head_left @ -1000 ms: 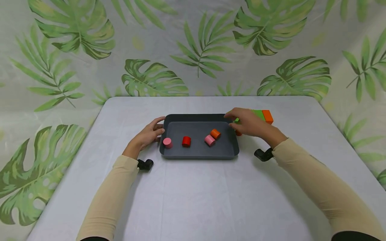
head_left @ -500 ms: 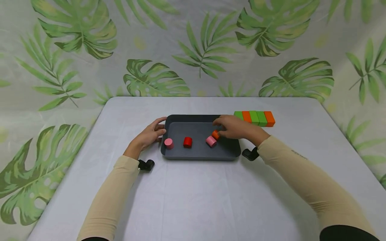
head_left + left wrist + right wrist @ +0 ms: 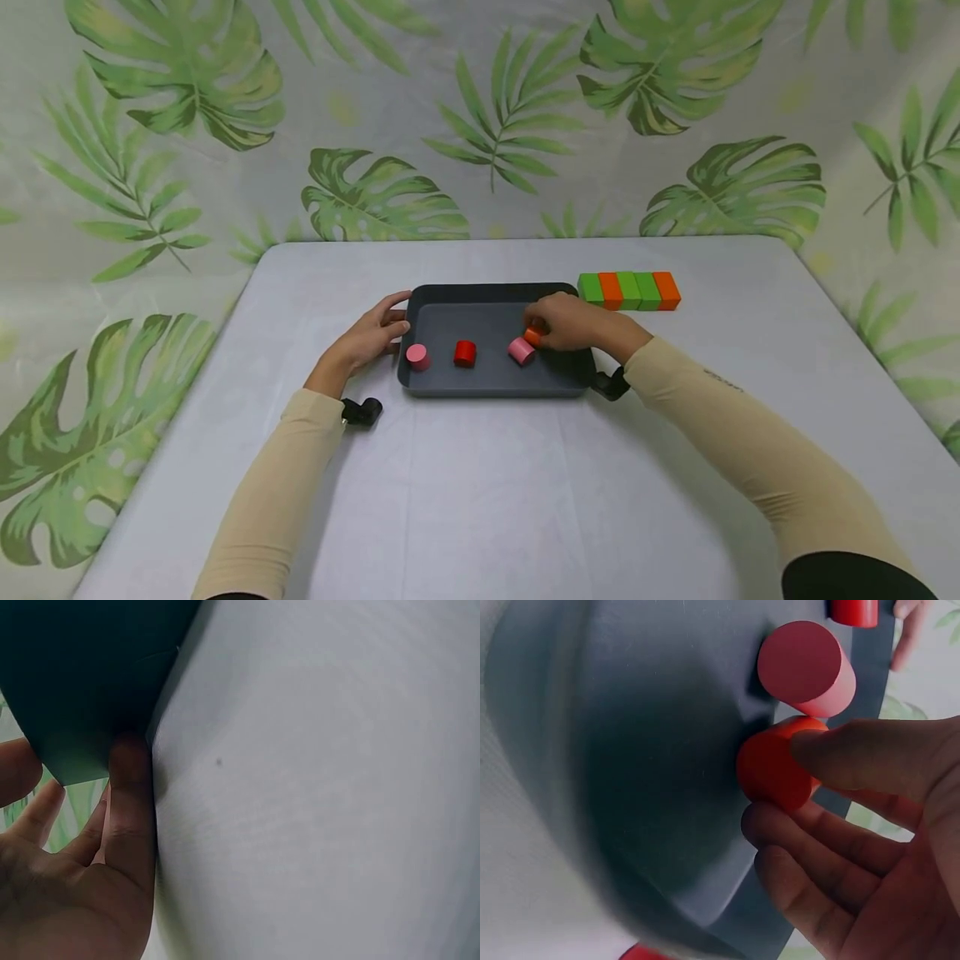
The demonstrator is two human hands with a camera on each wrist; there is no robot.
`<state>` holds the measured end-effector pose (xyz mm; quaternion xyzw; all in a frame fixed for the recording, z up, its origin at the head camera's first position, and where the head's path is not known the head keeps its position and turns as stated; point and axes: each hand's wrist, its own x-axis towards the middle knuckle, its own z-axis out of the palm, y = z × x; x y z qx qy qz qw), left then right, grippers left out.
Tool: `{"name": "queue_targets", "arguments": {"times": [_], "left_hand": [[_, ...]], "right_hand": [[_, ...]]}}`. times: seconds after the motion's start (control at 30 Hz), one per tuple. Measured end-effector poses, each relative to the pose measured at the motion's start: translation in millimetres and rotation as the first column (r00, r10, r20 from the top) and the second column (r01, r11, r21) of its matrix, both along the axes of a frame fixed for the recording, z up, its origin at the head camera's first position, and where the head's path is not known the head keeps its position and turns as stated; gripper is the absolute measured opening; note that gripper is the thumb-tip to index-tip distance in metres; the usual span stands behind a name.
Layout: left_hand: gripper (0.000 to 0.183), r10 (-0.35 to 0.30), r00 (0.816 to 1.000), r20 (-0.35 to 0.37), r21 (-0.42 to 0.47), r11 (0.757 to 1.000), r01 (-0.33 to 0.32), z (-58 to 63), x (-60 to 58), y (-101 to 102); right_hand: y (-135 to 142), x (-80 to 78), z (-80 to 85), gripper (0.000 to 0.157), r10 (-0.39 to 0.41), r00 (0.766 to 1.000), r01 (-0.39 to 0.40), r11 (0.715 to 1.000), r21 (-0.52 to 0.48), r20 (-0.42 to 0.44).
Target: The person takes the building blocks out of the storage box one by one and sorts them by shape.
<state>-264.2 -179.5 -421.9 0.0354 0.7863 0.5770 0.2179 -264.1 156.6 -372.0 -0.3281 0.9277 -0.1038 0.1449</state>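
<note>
A dark grey rectangular tray (image 3: 480, 392) lies on the white table with several small cylinders in it. My right hand (image 3: 566, 321) reaches over its right side and pinches an orange cylinder (image 3: 776, 769) between thumb and fingers. Right beside that one lies a pink cylinder (image 3: 521, 351). A red cylinder (image 3: 465, 353) is near the middle, and another pink cylinder (image 3: 417, 357) stands by the left wall. My left hand (image 3: 367, 337) rests at the tray's left end, its thumb and fingers touching the outer wall (image 3: 90, 682).
A row of green and orange blocks (image 3: 630, 291) stands behind the tray's right corner. Just outside the tray, a red piece (image 3: 641, 953) peeks in at the bottom of the right wrist view. A leaf-printed cloth (image 3: 495, 125) hangs behind the table.
My right hand has come left from beside the blocks into the tray and taken the orange cylinder between its fingers. The row of blocks is uncovered. My left hand stays put.
</note>
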Motion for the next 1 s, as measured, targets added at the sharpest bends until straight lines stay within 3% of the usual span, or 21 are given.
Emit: {"name": "queue_targets", "arguments": {"times": [0.37, 0.47, 0.7, 1.0], "left_hand": [[0.064, -0.004, 1.0, 0.004, 0.006, 1.0, 0.004, 2.5, 1.8, -0.8], [0.064, -0.008, 1.0, 0.001, 0.014, 1.0, 0.008, 2.0, 1.4, -0.8], [0.064, -0.001, 1.0, 0.003, 0.016, 1.0, 0.001, 1.8, 0.8, -0.7], [0.064, -0.002, 1.0, 0.003, 0.006, 1.0, 0.002, 1.3, -0.2, -0.6]], "right_hand": [[-2.8, 1.5, -3.5, 0.016, -0.037, 0.999, 0.037, 0.999, 0.007, 0.007], [-0.8, 2.7, -3.6, 0.016, -0.051, 0.998, 0.05, 0.998, -0.036, -0.024], [8.8, 5.0, -0.1, 0.037, -0.076, 0.994, 0.065, 0.988, -0.142, -0.077], [22.8, 6.5, 3.5, 0.033, -0.085, 0.993, 0.065, 0.971, -0.23, -0.077]]}}
